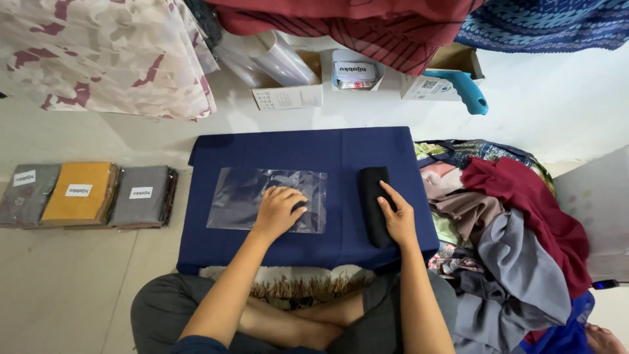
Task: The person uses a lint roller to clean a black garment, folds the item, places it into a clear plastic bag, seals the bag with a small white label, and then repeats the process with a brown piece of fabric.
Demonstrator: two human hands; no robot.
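A clear plastic bag [246, 196] lies flat on a dark blue cloth-covered board [295, 147] in front of me. My left hand [278, 211] rests palm down on the bag's right part, fingers spread. To the right lies a folded black cloth [371, 190], a narrow upright strip. My right hand [397, 216] lies flat on its lower right side, fingers pointing up along it. Neither hand grips anything.
Three packed folded cloths, grey [26, 193], yellow [82, 192] and grey [141, 195], line the floor at left. A heap of loose scarves [511, 229] sits at right. Open cardboard boxes [288, 95] and a blue handheld tool [465, 88] stand behind the board. Patterned fabrics hang above.
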